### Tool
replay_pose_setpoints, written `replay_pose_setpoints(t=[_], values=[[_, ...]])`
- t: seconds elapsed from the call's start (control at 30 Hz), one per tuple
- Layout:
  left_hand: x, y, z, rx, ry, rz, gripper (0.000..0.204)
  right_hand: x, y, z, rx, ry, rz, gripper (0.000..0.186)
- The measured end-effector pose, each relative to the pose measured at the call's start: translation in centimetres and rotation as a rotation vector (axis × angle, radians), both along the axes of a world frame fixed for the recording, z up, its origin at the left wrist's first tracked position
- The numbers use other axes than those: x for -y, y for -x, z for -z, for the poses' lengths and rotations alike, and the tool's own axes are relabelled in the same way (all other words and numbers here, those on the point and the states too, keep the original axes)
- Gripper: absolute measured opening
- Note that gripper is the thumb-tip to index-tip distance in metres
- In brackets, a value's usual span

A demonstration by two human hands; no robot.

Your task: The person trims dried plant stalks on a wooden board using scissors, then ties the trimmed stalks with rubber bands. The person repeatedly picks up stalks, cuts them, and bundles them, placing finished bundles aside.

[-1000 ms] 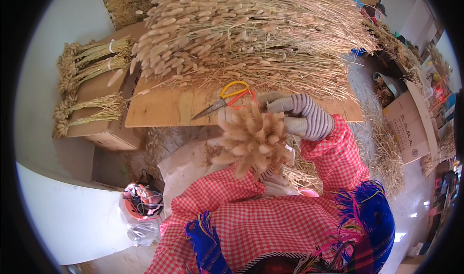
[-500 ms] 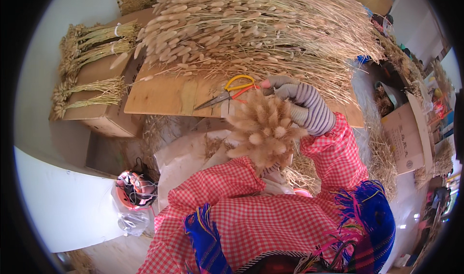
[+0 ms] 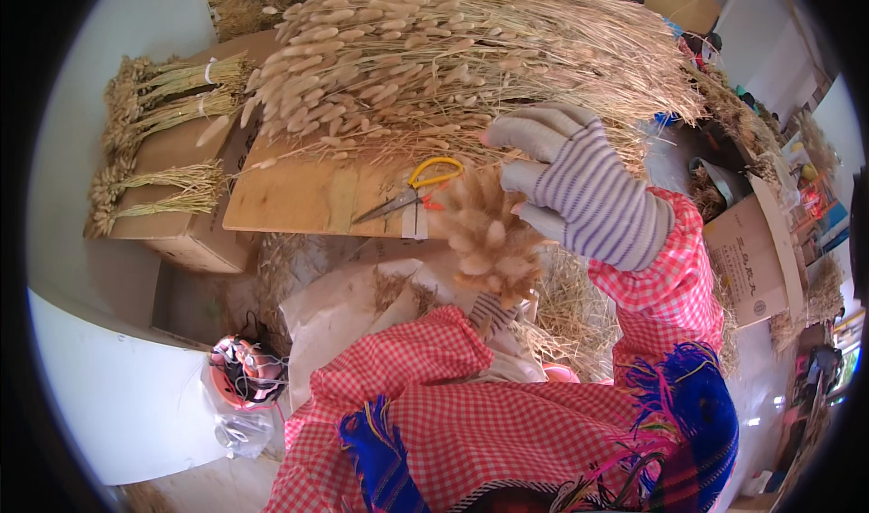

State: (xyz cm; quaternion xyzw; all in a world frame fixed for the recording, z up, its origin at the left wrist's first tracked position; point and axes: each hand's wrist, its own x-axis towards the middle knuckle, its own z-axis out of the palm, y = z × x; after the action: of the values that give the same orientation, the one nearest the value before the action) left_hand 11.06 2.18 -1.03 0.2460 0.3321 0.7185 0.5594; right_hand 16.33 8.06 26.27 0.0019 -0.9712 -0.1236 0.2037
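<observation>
Although the fluffy bunch (image 3: 491, 237) hides its fingers, the striped-gloved left hand (image 3: 493, 314) grips the stems below, in front of the wooden board (image 3: 299, 191). The right hand (image 3: 579, 182), in ribbed knit, curves half-bent at the bunch's right edge; whether it pinches anything I cannot tell. One pair of scissors (image 3: 398, 201), its orange loop partly covered, and three stalk bundles (image 3: 176, 187) on a cardboard box (image 3: 204, 232) lie leftward.

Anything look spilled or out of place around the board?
Yes: loose straw is strewn below the wooden board, looking spilled, unlike the neatly laid bundles on the box. The held bunch looks fine.
</observation>
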Motion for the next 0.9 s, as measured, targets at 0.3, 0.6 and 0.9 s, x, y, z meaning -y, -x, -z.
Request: replay_pose_setpoints(t=[0.3, 0.6, 0.9], values=[[0.4, -0.1, 0.4, -0.016, 0.003, 0.032, 0.023, -0.8, 0.9, 0.9, 0.087, 0.133, -0.116, 0.020], [0.4, -0.3, 0.8, -0.024, 0.003, 0.056, 0.024, -1.2, 1.6, 0.7, -0.016, 0.203, -0.209, 0.014], [0.2, 0.0, 1.4, -0.035, 0.006, 0.089, 0.025, -2.4, -2.6, 3.3, -0.098, 0.712, 0.096, 0.017]])
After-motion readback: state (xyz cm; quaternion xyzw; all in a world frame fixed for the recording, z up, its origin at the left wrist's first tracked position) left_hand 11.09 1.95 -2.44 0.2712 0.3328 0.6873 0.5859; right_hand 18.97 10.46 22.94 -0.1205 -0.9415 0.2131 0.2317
